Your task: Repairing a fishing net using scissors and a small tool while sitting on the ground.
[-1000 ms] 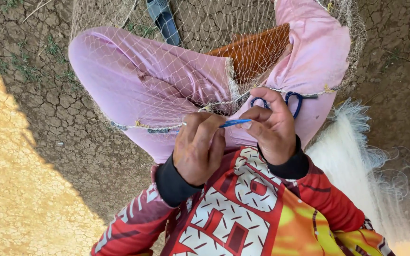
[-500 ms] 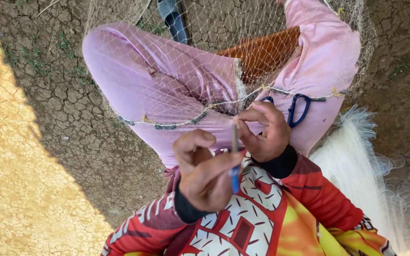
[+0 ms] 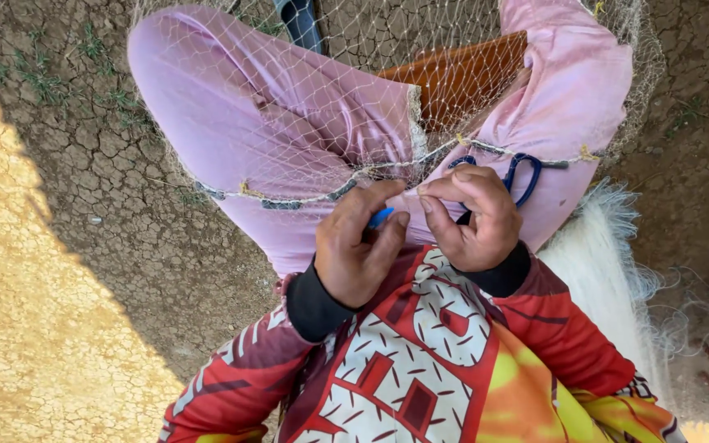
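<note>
Pink trousers (image 3: 231, 115), red patterned shirt (image 3: 420, 361), blue tool (image 3: 381, 217), pale net (image 3: 305, 90), brown cracked ground (image 3: 108, 213).

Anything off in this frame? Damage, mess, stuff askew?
Nothing stands out. The fishing net lies draped over the pink-trousered knees, its edge rope running across the lap. The left hand holds a blue netting needle; the right hand pinches the net edge.

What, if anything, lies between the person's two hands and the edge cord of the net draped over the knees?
Nothing visible. The left hand, holding a blue tool, and the right hand both meet the net's edge cord directly; only the thin net lies around them.
</note>
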